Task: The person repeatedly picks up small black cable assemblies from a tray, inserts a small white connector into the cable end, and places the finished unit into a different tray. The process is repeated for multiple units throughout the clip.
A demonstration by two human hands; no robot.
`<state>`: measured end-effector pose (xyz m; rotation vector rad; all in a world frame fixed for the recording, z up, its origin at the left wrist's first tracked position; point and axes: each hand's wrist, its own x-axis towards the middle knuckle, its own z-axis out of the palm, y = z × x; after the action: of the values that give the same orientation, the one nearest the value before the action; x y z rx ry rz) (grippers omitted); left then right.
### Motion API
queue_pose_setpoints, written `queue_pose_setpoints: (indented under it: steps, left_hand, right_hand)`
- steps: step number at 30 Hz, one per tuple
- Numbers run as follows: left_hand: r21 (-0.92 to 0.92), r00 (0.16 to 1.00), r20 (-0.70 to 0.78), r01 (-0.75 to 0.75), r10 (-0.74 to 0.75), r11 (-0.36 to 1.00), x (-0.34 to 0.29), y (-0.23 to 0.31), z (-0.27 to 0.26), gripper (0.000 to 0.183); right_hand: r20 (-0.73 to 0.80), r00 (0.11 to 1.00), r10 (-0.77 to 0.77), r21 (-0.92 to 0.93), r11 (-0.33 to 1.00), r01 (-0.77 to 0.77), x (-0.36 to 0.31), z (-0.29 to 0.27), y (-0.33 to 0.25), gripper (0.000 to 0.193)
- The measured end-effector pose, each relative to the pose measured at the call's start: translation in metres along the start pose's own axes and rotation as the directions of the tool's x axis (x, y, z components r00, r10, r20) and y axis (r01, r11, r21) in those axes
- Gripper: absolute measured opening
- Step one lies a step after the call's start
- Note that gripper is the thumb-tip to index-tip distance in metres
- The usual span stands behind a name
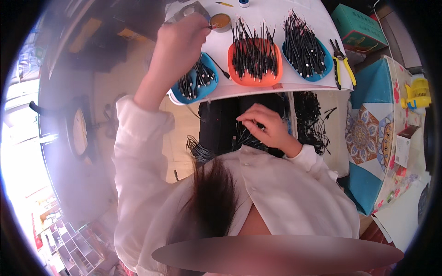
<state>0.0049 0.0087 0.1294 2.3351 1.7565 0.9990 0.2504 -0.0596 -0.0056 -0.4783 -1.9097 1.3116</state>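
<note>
My left hand (186, 39) is raised over the table's far left, its fingers pinched on a thin black cable (210, 27). The cable's end is beside a small round tin (220, 21) with an amber-brown filling. Most of what those fingers hold is hidden by the hand. Below it, a blue tray (214, 82) holds short black cables with plugs, and a cable plug (225, 74) lies just right of that tray. My right hand (264, 126) is over my lap with curled fingers, above a bunch of black cables (251, 140); whatever it grips is hidden.
An orange tray (254, 83) and another blue tray (328, 66) hold bundled black cables with bare wire ends. Yellow-handled wire strippers (341, 64) lie at the table's right. A solder spool (243, 3) sits at the back. More cables (311, 119) hang or lie beside my right leg.
</note>
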Motion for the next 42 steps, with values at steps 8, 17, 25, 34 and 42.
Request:
queue_pose_setpoints:
  steps: [8,17,25,34,42]
  left_hand:
    - [0.220,0.949,0.314,-0.090,0.017,0.971,0.042,-0.088,0.065,0.014]
    - [0.293,0.890,0.456,-0.143,-0.007,0.945,0.057,-0.120,0.086,0.018]
    - [0.350,0.879,0.474,-0.134,-0.052,0.927,0.058,-0.122,0.090,0.015]
    - [0.419,0.847,0.528,-0.196,-0.062,0.886,0.060,-0.119,0.097,0.010]
    - [0.473,0.842,0.528,-0.186,-0.108,0.861,0.059,-0.112,0.094,0.011]
  right_hand:
    - [-0.065,0.998,-0.001,-0.151,0.988,-0.009,-0.024,0.002,0.057,0.022]
    - [-0.051,0.998,0.025,-0.111,0.993,-0.031,-0.020,-0.004,0.066,0.026]
    - [-0.082,0.996,-0.033,-0.109,0.994,0.024,-0.020,-0.003,0.072,0.019]
    - [-0.063,0.998,-0.020,-0.124,0.992,0.012,-0.022,-0.003,0.072,0.024]
    - [-0.053,0.998,-0.045,-0.175,0.984,0.035,-0.022,-0.001,0.073,0.022]
